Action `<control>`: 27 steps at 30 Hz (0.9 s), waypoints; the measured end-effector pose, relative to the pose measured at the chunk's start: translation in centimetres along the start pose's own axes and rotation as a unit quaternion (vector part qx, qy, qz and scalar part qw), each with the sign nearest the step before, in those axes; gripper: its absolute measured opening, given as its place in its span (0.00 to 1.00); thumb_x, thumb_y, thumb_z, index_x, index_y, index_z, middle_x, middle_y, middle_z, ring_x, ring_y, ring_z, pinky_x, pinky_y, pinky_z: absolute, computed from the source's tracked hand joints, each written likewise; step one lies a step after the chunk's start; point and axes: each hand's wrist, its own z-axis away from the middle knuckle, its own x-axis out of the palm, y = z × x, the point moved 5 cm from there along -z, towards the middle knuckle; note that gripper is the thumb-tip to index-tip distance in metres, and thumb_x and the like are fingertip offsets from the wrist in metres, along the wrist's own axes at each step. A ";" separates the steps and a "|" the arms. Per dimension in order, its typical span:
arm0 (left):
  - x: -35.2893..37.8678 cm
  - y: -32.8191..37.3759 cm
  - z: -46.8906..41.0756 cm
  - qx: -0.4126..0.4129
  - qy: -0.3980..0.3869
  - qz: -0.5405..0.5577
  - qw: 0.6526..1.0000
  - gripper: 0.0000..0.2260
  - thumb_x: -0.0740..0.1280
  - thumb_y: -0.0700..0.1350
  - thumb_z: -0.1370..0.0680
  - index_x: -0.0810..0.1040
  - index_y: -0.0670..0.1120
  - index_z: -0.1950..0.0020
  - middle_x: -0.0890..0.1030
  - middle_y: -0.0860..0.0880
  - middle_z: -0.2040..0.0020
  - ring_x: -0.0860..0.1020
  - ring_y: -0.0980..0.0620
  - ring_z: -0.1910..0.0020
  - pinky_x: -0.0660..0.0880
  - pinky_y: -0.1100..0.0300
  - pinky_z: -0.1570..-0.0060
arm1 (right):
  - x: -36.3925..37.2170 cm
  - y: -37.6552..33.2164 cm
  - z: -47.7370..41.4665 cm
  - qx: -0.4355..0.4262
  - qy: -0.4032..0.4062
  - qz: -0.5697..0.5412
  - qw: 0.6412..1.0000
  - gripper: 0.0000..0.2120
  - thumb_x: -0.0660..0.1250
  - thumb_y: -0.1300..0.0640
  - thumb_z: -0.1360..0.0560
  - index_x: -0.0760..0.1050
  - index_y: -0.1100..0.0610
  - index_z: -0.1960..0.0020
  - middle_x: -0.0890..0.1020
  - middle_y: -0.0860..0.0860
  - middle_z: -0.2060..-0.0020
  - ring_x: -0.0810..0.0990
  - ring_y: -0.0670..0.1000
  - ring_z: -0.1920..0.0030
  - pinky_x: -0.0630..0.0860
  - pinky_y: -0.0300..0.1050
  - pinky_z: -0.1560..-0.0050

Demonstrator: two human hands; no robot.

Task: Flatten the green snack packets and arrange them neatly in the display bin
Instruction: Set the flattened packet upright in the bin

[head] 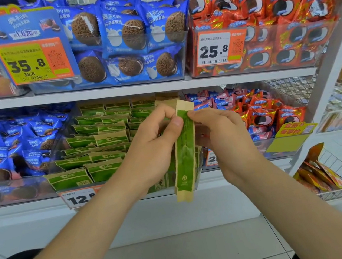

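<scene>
A green and tan snack packet (184, 151) hangs upright, seen edge-on, in front of the lower shelf. My left hand (152, 145) pinches its upper part from the left, thumb on the green face. My right hand (217, 131) pinches the same upper part from the right. Behind my hands stands the clear display bin (56, 147), filled with several rows of matching green packets (100, 140), some upright and some leaning.
Blue cookie packs (7, 150) fill the bin to the left, red and blue packs (264, 114) the bin to the right. A price tag reading 12.8 (80, 198) hangs below the green bin. An upper shelf (137, 90) carries more bins. A wire basket (334, 179) hangs low right.
</scene>
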 end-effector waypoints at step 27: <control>-1.3 -1.2 -0.8 -0.078 -0.053 -0.010 0.996 0.10 0.67 0.44 0.15 0.88 0.46 0.42 0.90 0.47 0.50 0.88 0.47 0.49 0.84 0.42 0.44 | -3.4 -1.8 -1.9 -0.036 -0.114 0.163 0.979 0.20 0.75 0.58 0.22 0.76 0.55 0.32 0.90 0.55 0.50 0.90 0.57 0.51 0.87 0.58 0.51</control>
